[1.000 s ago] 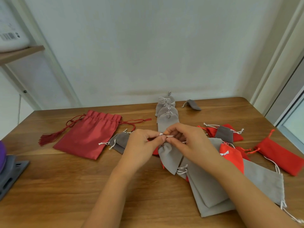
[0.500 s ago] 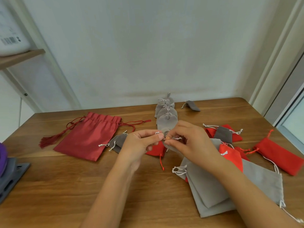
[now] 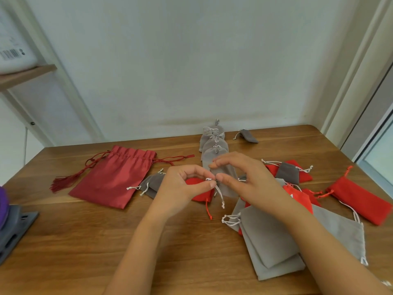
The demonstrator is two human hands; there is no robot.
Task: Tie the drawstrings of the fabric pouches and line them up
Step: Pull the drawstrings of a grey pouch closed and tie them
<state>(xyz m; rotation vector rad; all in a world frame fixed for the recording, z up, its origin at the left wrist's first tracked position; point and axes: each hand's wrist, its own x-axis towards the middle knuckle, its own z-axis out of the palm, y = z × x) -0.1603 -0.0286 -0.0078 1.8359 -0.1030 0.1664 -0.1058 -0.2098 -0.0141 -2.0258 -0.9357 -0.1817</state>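
Note:
A small grey pouch (image 3: 225,173) is held just above the table, at the near end of a row of tied grey pouches (image 3: 213,143) that runs toward the wall. My left hand (image 3: 180,188) pinches the pouch's white drawstring (image 3: 220,195) at the knot between thumb and forefinger, and the loose ends hang down. My right hand (image 3: 251,179) holds the pouch's neck between thumb and forefinger. Part of the pouch is hidden behind my right hand.
A large dark red pouch (image 3: 114,177) with tassel lies left. A dark grey pouch (image 3: 153,184) and a small red pouch (image 3: 201,193) sit by my left hand. Large grey pouches (image 3: 270,241) and several red ones (image 3: 361,201) lie right. A grey device (image 3: 12,231) sits at the left edge.
The grey pouch hung toward me a second ago; it now points away, toward the row. My hands have drawn slightly apart, and the drawstring ends hang loose.

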